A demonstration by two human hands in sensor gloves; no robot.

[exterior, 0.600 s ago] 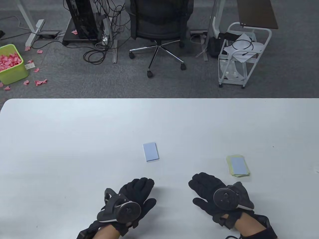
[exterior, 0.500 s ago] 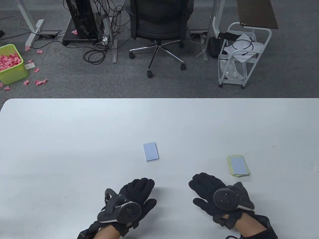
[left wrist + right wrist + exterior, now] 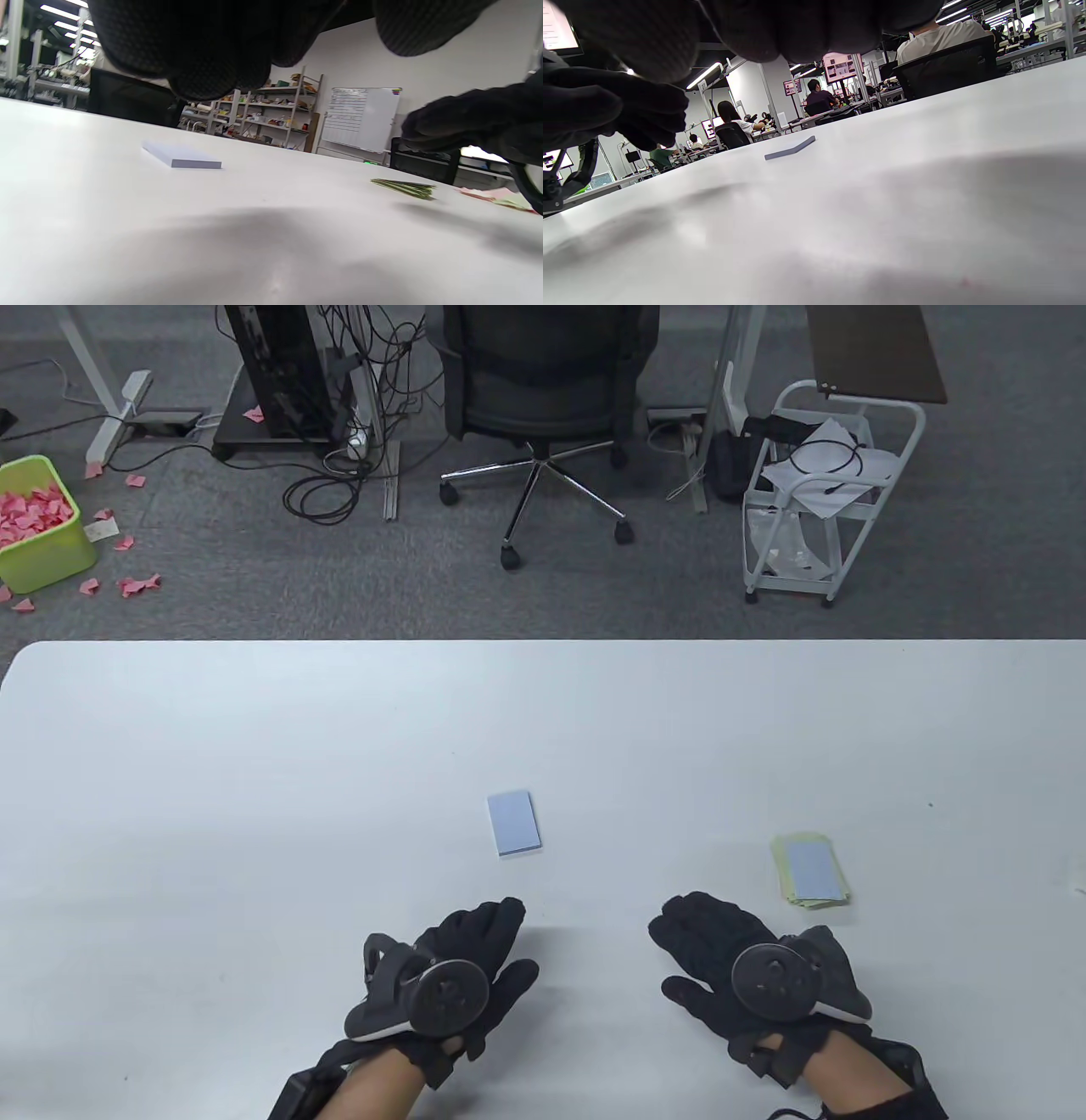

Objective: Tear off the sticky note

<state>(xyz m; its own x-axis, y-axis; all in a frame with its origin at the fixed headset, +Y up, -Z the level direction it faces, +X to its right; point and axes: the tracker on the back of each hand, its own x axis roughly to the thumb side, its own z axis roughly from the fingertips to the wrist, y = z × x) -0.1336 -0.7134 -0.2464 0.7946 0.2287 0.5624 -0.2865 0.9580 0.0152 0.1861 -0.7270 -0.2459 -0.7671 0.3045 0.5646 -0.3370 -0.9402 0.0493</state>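
A pale blue sticky note pad [image 3: 514, 824] lies flat near the middle of a smooth white worktop [image 3: 212, 780], bare surface open on every side of it and the worktop's rounded far edge well beyond. The pad is a thin, crisp-cornered rectangular block. Nearer than the pad, the left hand [image 3: 462, 963] and right hand [image 3: 721, 954], in black knit gloves, hover palm-down with fingers loosely spread, each grip holding nothing. Right of the pad sits a fanned stack of yellow-green notes [image 3: 810, 871], a blue sheet on top.
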